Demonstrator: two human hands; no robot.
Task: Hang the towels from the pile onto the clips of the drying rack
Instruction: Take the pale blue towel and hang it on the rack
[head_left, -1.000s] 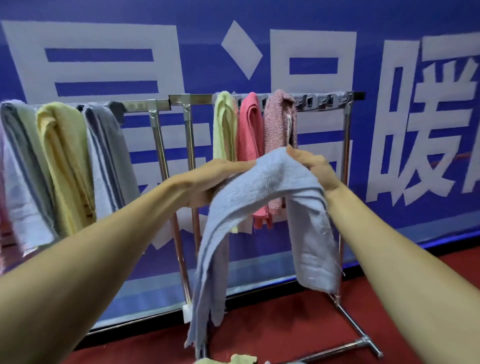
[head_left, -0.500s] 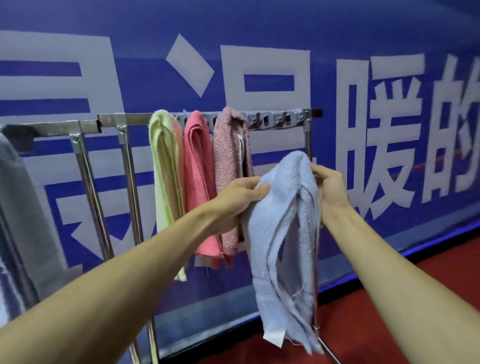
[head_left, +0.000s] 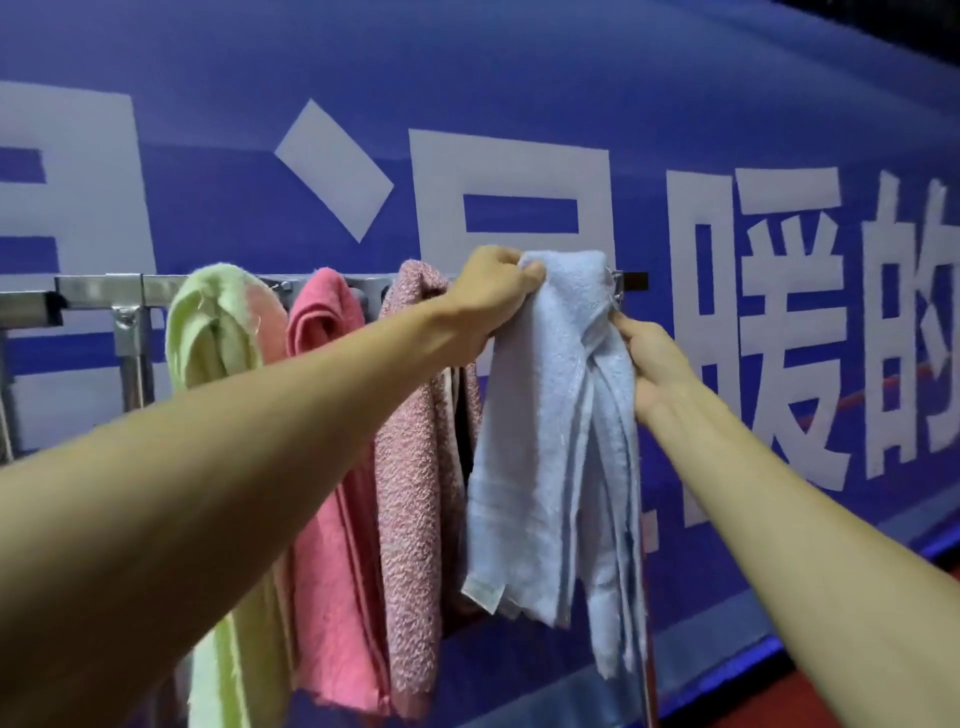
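A light blue towel hangs bunched at the right end of the metal drying rack's top bar. My left hand grips its top fold up at bar height. My right hand holds the towel's right side just below the bar's black end cap. The clips under the blue towel are hidden by the cloth. To the left hang a speckled pink towel, a coral pink towel and a pale green towel.
A blue banner with large white characters fills the wall right behind the rack. The rack's upright posts stand at the left. A strip of red floor shows at the lower right.
Both hands have lifted the blue towel from chest height up to the bar's right end. The view has moved closer and rightward, so the towels at the far left have left the frame.
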